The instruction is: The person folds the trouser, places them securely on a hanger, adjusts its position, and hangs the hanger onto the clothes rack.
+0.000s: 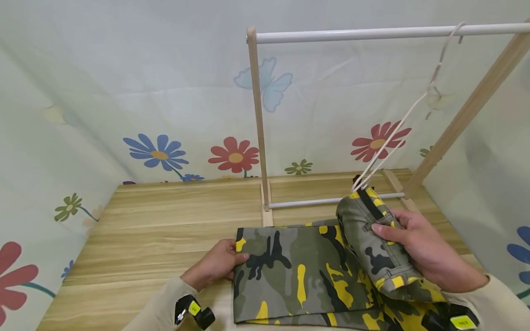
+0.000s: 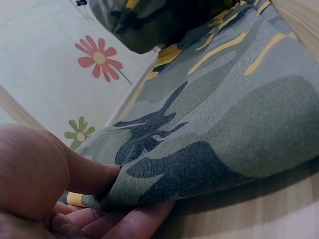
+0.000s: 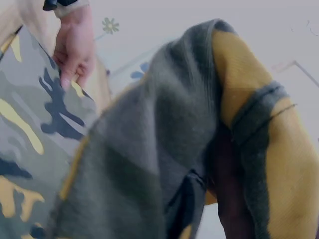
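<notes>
Pinching the left edge of the camouflage garment (image 1: 304,276), the fingers of our left hand (image 1: 215,263) are sitting at 7 o'clock in the head view, the thumb lying on top and the other fingers underneath the cloth. At 4 o'clock, our right hand (image 1: 430,253) is grasping the bundled waistband portion (image 1: 372,239), its thumb pressing on the outer face. The garment is lying on the wooden worktop (image 1: 157,230) around 5 o'clock, its flat folded panel extending between both hands, while the gripped portion is rising above it. At 2 o'clock, we are seeing a white hanger (image 1: 414,109); its hook is resting over the top bar of the rack (image 1: 352,35), and its lower end is reaching the upper end of the gripped portion. The rack is standing on the worktop, its bar running from 12 to 2 o'clock before a flower-printed backdrop (image 1: 186,69).
</notes>
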Demonstrator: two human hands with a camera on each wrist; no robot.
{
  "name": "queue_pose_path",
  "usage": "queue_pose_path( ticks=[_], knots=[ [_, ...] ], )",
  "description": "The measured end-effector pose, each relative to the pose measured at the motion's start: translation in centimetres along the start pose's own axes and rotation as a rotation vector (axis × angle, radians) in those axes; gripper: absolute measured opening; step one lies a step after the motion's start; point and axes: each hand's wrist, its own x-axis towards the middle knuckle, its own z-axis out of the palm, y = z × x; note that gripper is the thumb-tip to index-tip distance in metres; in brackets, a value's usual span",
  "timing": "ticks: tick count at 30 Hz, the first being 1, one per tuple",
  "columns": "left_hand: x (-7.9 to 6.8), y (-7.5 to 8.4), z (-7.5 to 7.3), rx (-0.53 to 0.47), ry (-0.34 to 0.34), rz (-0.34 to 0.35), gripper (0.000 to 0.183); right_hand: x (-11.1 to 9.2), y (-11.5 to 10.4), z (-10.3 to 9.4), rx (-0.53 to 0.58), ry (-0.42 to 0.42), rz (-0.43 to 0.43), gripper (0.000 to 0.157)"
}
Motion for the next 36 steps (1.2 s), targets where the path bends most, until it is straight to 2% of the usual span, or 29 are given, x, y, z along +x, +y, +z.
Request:
queue_pose_path(
  ticks=[7,11,14,17,20,24,27,29,32,36],
  knots=[
    [-0.1,0.0,0.1,-0.011,0.007,-0.004,0.035,1.0,0.4,3.2,-0.004,-0.039,0.003,0.059],
    [0.0,0.1,0.1,-0.008,0.014,-0.009,0.036,1.4,0.4,4.8,-0.005,-0.053,-0.013,0.063],
    [0.0,0.0,0.1,-0.008,0.018,-0.008,0.037,1.8,0.7,6.1,-0.063,-0.026,-0.025,0.066],
    [0.0,0.0,0.2,-0.011,0.034,-0.002,0.034,2.3,1.1,7.6,-0.194,0.025,-0.022,0.070],
    [0.0,0.0,0.5,-0.021,0.073,0.000,0.030,2.7,1.5,9.0,-0.293,0.050,-0.001,0.075],
    [-0.1,0.1,1.3,-0.060,0.164,-0.002,0.030,3.0,1.9,10.7,-0.330,0.056,0.010,0.074],
    [-0.3,0.3,1.7,-0.026,0.238,0.019,0.031,3.2,1.8,11.8,-0.345,0.055,0.001,0.073],
    [-0.4,0.5,1.9,0.021,0.260,0.031,0.028,3.2,1.7,12.3,-0.337,0.050,-0.004,0.072],
    [-0.4,0.6,2.0,0.074,0.239,0.055,0.025,3.4,1.6,13.2,-0.315,0.042,-0.007,0.072],
    [-0.5,0.7,2.0,0.093,0.182,0.082,0.018,3.9,2.1,14.1,-0.281,0.029,-0.008,0.072]
  ],
)
